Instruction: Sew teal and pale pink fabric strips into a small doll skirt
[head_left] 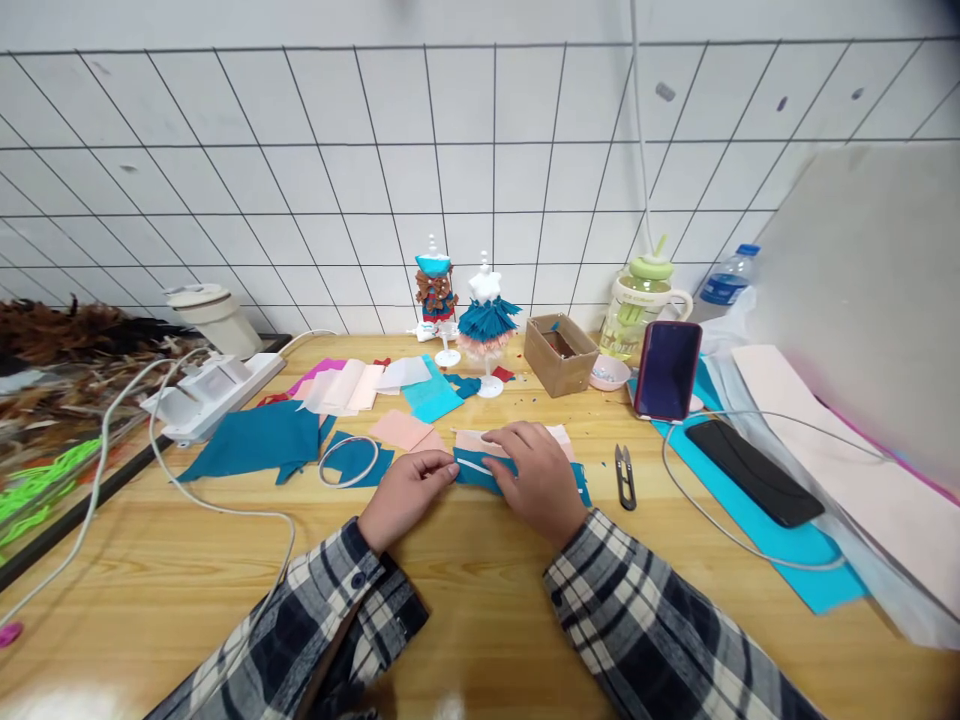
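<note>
Teal strip (472, 477) is laid flat on table (480, 630), directly ahead of and between both hands. Long axis is run left to right, right end angled slightly near. Left end is met by left hand (409, 492); middle and part of right half are covered by right hand (541, 482). No nearer hand: strip is reached by both.

Left hand: thumb and forefinger are brought together at strip's left end; whether cloth is pinched between them cannot be told. Right hand: fingers are spread, thumb and forefinger parted, laid over the strip, nothing seen clasped.

White band (472, 466) is set lengthwise on the strip, between left fingertips and right thumb; its right end is hidden by right hand. Pink strip (466, 440) is placed along the far edge, partly covered by right fingers.

Around: ring (341, 486) is left of left hand, on teal scrap (384, 468). Pink pieces (401, 430) are just beyond left hand. Snips (629, 498) are near right hand, to its right, untouched. Forms (486, 288) (433, 265) and box (574, 375) are well to the far side. Nothing is seen standing between hands and strip; main view block is right hand itself.
</note>
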